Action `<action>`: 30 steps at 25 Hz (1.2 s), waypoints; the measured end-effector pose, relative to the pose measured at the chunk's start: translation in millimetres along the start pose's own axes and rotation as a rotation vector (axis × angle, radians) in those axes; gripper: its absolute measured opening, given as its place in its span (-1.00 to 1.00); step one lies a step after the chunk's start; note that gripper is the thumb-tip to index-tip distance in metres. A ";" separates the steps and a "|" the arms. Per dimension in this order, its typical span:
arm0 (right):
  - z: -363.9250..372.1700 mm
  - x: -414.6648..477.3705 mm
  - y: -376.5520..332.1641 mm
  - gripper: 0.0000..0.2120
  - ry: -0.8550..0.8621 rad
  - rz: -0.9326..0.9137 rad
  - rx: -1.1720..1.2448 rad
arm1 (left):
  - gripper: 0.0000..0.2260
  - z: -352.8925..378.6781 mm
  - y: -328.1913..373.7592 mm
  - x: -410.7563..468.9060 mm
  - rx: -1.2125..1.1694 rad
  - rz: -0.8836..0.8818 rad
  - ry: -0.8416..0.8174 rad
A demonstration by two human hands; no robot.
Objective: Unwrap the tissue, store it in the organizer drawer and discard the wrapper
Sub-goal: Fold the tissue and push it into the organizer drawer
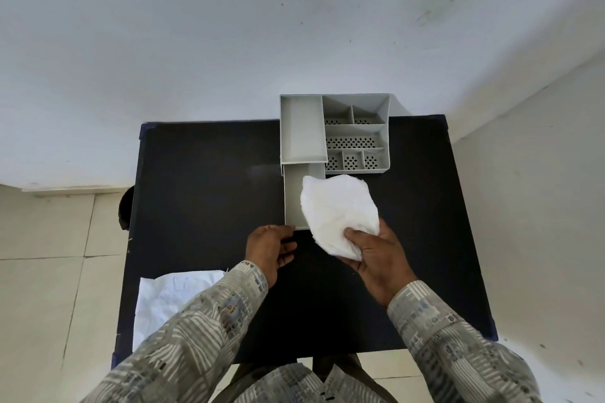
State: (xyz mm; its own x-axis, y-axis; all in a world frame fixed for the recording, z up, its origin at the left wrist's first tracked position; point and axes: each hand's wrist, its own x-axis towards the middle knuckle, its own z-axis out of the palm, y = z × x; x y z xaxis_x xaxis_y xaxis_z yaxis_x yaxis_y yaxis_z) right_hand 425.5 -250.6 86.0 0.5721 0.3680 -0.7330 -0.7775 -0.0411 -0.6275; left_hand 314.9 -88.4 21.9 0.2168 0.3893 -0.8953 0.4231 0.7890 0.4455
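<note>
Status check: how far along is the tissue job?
Done: the tissue looks unwrapped, and the drawer is pulled open. In hand: right hand holds the tissue over the drawer; left hand at its front. Left: drop it in, bin the wrapper lying on the table.

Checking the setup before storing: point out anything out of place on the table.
The crinkled white wrapper lies at the black table's near left corner, hanging over the edge, not yet discarded. The grey organizer's drawer is pulled out, as expected.
</note>
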 end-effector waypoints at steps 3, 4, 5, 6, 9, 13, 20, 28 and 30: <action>7.5 1.6 0.9 -0.53 -0.026 0.000 -0.008 | -0.62 -6.4 2.4 -14.8 0.030 0.099 0.056; 11.6 2.9 1.0 -0.54 -0.049 0.004 -0.024 | -0.60 -7.5 6.3 -21.3 0.011 0.128 -0.001; 16.3 5.1 0.6 -0.57 -0.076 0.015 -0.080 | -0.63 -7.3 10.9 -28.3 -0.004 0.155 -0.079; 21.4 7.2 -1.5 -0.62 -0.098 0.030 -0.205 | -0.69 -6.0 14.6 -33.8 0.006 0.190 -0.145; 25.5 20.9 -5.5 -0.75 -0.045 -0.029 -0.832 | -0.76 -3.2 20.8 -31.6 0.310 0.381 -0.026; 24.1 31.6 -6.3 -0.85 0.080 -0.357 -1.321 | -0.66 -2.0 25.5 -23.0 0.723 0.664 0.167; 38.4 68.3 3.9 -0.44 0.097 -0.576 -1.768 | -0.79 22.4 37.7 3.1 1.254 0.932 0.214; 33.4 95.1 23.6 -0.35 0.103 -0.695 -2.002 | -0.85 31.5 40.8 28.8 1.662 1.054 0.262; 39.1 97.6 17.2 -0.34 0.074 -0.528 -2.014 | -0.81 31.6 39.0 30.3 1.625 1.095 0.301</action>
State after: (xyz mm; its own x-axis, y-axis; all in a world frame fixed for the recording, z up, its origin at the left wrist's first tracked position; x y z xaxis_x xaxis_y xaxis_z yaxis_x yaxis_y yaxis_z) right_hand 457.7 -179.0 14.0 0.6405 0.6539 -0.4027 0.7005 -0.7124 -0.0425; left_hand 365.7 -60.8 12.4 0.8404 0.5122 -0.1771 0.5366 -0.8324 0.1386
